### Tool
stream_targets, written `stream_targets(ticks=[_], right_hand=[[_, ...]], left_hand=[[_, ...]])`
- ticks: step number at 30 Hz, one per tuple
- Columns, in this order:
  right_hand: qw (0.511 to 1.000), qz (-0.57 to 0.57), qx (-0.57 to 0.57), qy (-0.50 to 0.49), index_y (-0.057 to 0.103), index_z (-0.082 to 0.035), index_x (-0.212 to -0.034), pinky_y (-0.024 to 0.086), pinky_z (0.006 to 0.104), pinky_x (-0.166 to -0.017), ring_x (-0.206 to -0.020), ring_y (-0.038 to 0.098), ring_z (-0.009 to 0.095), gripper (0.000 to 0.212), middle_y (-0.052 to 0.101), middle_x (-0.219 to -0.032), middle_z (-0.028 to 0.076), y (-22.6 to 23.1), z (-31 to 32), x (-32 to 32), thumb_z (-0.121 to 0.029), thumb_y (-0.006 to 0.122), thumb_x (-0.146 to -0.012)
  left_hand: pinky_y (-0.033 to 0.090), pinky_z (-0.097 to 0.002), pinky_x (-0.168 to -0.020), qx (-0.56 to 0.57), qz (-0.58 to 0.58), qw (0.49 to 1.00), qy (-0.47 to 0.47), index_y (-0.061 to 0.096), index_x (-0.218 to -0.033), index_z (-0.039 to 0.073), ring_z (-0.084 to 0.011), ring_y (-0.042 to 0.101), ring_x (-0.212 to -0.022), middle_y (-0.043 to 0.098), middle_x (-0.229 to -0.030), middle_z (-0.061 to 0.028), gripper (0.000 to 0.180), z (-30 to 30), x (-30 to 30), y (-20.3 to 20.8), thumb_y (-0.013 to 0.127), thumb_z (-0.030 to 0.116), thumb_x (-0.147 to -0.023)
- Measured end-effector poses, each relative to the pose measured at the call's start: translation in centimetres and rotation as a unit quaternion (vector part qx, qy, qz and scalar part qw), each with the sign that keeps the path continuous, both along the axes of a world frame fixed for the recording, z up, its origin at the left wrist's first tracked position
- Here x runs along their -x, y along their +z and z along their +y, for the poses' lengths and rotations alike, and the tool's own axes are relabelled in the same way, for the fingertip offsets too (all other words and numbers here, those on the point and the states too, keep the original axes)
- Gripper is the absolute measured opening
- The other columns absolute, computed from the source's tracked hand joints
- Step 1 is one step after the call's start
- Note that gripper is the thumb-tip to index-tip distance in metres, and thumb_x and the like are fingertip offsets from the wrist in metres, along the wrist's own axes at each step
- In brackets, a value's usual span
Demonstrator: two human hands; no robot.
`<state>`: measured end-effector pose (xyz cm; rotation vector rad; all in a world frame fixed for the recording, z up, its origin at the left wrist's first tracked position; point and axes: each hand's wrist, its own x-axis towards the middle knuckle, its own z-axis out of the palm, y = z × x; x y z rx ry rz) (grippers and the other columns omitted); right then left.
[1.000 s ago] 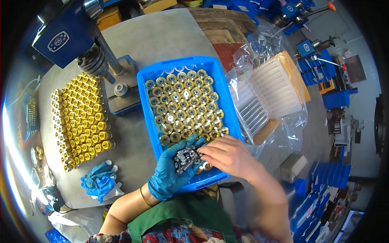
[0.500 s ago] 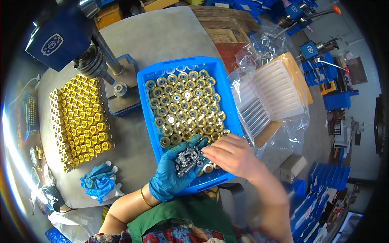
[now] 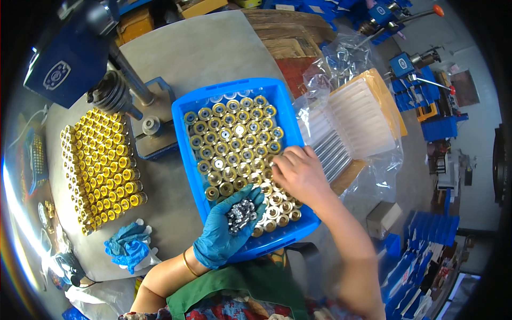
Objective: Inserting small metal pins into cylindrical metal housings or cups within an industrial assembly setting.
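Fingertips [image 3: 279, 168] of the bare right grip [image 3: 301, 175] curl down over the brass-coloured cylinders [image 3: 229, 173] and are mostly hidden, so can't tell how far open it is or if it's pinching anything. Left of it and closer to the body, the blue-gloved left grip [image 3: 220, 230] is cupped palm-up, half open, cradling loose metal bits [image 3: 241, 216], too jumbled to make out singly. Blue bin [image 3: 290, 238] with the cylinders sits under both. Further left on the desk [image 3: 186, 48]: yellow-ended pieces [image 3: 106, 165] and a press [image 3: 69, 58], top lost in the dark rim.
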<state>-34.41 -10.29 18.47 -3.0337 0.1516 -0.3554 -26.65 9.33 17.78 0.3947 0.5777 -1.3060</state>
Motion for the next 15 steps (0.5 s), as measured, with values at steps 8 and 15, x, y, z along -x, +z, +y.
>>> stream_targets(ticks=[8, 15], right_hand=[[0.999, -0.038, 0.017, 0.025, 0.068, -0.008, -0.094, 0.042, 0.0341, -0.08, -0.097, 0.058, 0.016, 0.022, 0.065, -0.087, 0.001, 0.0, 0.8, 1.0, -0.014, 0.069, -0.072], [0.971, -0.046, -0.215, 0.089, 0.069, -0.01, -0.092, 0.037, 0.036, -0.087, -0.102, 0.055, 0.018, 0.022, 0.065, -0.094, 0.0, 1.5, 4.0, 1.5, -0.027, 0.071, -0.078]], left_hand=[[0.047, -0.036, -0.097, -0.016, -0.025, 0.999, -0.02, 0.054, -0.118, 0.001, -0.0213, 0.058, -0.109, 0.061, -0.115, -0.0102, 0.03, -0.7, -0.3, 1.2, 0.058, 0.011, -0.09], [0.053, -0.0389, -0.09, -0.063, -0.284, 0.948, -0.125, 0.059, -0.112, 0.002, -0.0236, 0.064, -0.095, 0.065, -0.103, -0.0113, 0.026, 1.0, 1.2, -2.0, 0.046, 0.018, -0.095]])
